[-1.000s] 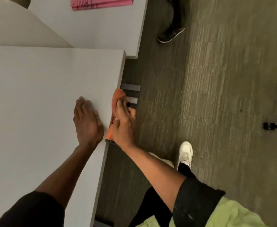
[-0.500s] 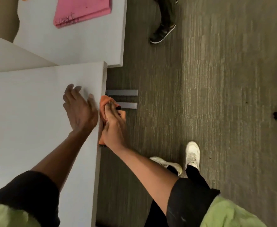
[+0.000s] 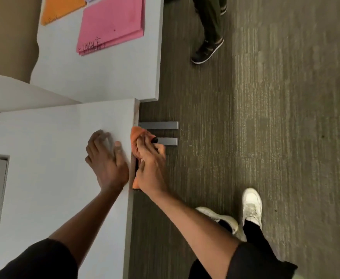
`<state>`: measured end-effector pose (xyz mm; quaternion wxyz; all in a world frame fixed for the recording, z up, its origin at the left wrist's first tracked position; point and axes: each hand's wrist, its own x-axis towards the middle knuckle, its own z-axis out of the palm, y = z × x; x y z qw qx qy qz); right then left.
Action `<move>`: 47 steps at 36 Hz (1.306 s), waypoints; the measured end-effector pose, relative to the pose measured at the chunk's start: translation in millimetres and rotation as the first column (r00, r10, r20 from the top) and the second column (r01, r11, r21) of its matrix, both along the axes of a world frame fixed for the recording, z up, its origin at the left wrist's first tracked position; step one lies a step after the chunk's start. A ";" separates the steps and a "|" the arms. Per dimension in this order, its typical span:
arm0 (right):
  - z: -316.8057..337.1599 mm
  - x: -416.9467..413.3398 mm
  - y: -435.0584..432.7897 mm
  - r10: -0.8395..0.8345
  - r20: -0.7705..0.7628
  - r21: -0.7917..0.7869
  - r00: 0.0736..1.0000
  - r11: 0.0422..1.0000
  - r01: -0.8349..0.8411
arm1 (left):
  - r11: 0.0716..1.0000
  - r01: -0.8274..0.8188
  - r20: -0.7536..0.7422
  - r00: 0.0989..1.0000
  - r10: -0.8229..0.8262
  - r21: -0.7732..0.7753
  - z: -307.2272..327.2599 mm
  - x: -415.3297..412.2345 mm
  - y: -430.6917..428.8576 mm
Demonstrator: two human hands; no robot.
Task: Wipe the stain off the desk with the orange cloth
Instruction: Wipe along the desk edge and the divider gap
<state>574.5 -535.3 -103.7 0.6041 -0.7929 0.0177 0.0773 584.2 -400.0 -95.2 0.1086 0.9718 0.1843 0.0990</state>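
Note:
The white desk (image 3: 44,168) fills the left half of the view, its grey right edge running top to bottom. My left hand (image 3: 106,160) lies flat on the desktop near that edge, fingers spread, holding nothing. My right hand (image 3: 151,168) presses the orange cloth (image 3: 138,133) against the side edge of the desk, fingers closed over it; the cloth shows above my fingertips and below my palm. A reddish smudge (image 3: 137,111) marks the desk edge near its far corner, above the cloth.
A second white desk (image 3: 104,77) stands beyond, carrying pink paper (image 3: 110,25) and orange paper (image 3: 60,9). Two grey metal bars (image 3: 159,125) jut out at floor level. Another person's dark shoe (image 3: 207,50) is on the carpet; my white shoes (image 3: 251,204) are below.
My view has tilted up, showing more of the far desk. My right hand with the cloth has slid along the desk edge toward the far corner; my left hand stays flat on top.

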 end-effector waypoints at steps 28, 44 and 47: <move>7.1 23.7 -1.4 0.032 0.034 -0.119 0.999 0.992 -0.028 | 0.999 0.016 0.020 1.000 -0.016 -0.032 -1.1 -0.5 0.0; -3.6 101.9 -8.2 0.024 0.064 -0.121 0.998 0.992 -0.016 | 0.999 0.002 0.008 1.000 -0.001 -0.048 1.2 -1.2 -1.9; 1.4 75.3 -6.6 0.032 0.075 -0.148 0.997 0.989 -0.021 | 0.999 0.003 0.007 1.000 -0.003 -0.047 1.2 -1.0 -2.1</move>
